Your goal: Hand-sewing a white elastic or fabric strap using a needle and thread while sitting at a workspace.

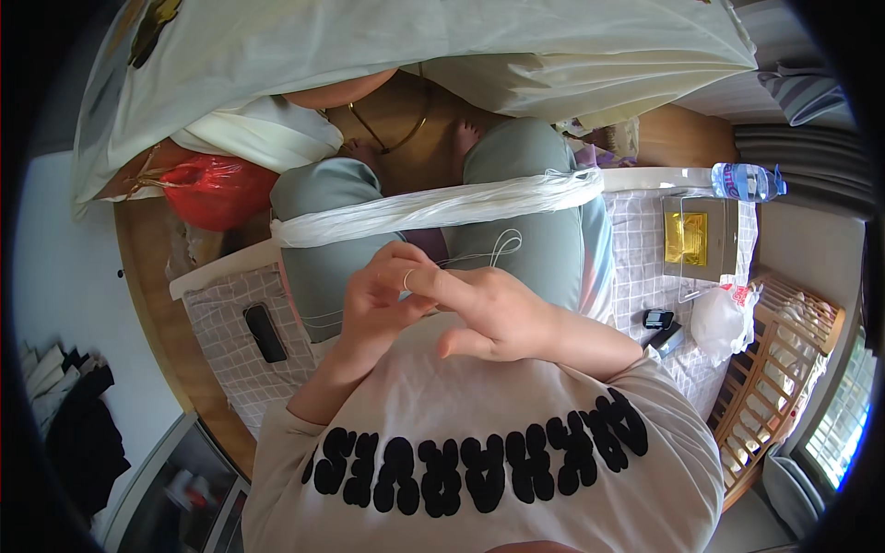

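A skein of white yarn [442,208] is stretched around both my knees, its strands bunched into a thick band. My left hand [380,293] is just in front of it, above my lap, with bent fingers closed on a thin strand. Its fingers meet those of my right hand [493,311], which is closed at the same spot while its thumb points away. Between hands and skein, a loose yarn loop [506,243] stands up over my thigh. Fine strands also trail past my left wrist. Overlapping fingers hide the exact pinch point.
I sit on a checked cover [631,240]. A black phone [265,333] lies left; a red plastic bag [219,191] is beyond it. To the right are a water bottle [745,182], a box with a gold panel [701,238], a white bag [722,323] and a wooden crib [770,369]. Pale cloth [415,37] hangs ahead.
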Available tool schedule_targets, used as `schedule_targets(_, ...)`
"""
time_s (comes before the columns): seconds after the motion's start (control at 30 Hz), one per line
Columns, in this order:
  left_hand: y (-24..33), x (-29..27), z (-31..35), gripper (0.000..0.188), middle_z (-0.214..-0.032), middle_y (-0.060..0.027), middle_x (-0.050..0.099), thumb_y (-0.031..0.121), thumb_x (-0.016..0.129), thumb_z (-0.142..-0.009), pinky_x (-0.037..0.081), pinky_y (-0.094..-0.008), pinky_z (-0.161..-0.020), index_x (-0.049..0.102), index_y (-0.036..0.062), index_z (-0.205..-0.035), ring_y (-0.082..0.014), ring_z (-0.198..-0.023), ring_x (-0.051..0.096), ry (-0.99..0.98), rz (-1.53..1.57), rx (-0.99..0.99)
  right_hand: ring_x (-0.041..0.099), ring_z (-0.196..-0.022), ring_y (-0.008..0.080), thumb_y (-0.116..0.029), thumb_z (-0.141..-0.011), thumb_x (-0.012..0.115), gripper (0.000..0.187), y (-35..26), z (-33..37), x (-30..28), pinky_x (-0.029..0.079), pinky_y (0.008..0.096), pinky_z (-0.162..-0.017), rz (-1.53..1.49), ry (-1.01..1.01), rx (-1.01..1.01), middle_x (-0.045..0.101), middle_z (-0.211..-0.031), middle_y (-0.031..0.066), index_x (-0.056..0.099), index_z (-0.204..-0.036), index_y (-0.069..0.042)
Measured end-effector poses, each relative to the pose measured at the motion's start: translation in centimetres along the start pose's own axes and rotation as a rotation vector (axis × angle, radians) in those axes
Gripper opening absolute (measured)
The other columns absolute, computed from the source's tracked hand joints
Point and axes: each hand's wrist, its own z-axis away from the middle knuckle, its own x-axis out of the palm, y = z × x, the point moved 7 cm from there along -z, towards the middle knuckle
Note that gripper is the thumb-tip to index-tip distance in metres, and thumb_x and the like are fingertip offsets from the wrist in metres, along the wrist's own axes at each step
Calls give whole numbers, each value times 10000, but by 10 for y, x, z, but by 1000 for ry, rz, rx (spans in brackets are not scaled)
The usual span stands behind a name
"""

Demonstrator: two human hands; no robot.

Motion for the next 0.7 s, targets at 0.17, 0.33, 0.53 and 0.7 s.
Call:
schedule_targets(0.17, -15, -12, -8, 164, -1029, -57, 545, 0, 751, -771, 448, -276, -851, 693, 27, -922, -134, -961, 557, 15, 38, -63, 666, -839, 316, -330, -958, 577, 484, 13, 6, 7, 516, 358, -681, -97, -4, 100, 631, -964, 177, 357, -1226, 8)
schedule_targets(0.33, -11, -13, -7, 109, -1000, -61, 551, 38, 754, -787, 427, -263, -838, 697, 38, -880, -120, -925, 543, -58, -31, 11, 577, -752, 115, -72, -958, 579, 277, 15, 14, -1, 444, 255, -621, -273, 392, 13, 583, -928, 85, 387, -1149, -10)
schedule_targets(0.53, -10, -16, -10, 141, -912, -35, 567, 133, 557, -971, 404, -250, -778, 633, 33, -907, -98, -891, 521, 128, -11, -20, 468, -721, 14, -114, -989, 558, 61, 66, 8, 19, 382, 190, -619, -760, 218, 409, 557, -934, -13, 539, -986, -56)
schedule_targets(0.7, -15, -18, -14, 228, -775, 15, 490, 198, 369, -1053, 317, -231, -616, 489, 102, -885, -61, -693, 411, 117, 184, -80, 223, -515, 35, -269, -1002, 516, 211, 90, 12, 33, 187, 232, -471, -1046, 169, 675, 301, -604, -94, 514, -854, -118)
